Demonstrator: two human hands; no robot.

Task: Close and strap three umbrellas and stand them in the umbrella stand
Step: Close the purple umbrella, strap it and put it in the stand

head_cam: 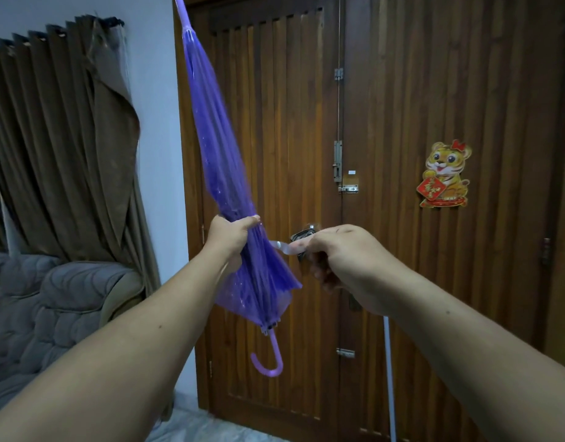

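Strapping underway: purple umbrella (224, 173) folded shut, held tip-up before the door, left hand (230, 239) gripping its canopy, right hand (335, 250) pinching the strap (282, 246) pulled sideways, unfastened; no stand or other umbrellas visible.

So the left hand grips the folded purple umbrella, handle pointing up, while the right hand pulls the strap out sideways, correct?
Not quite: in the head view the umbrella is held tip up, its hooked handle pointing down. The left hand does grip it, and the right hand does pull the strap sideways.
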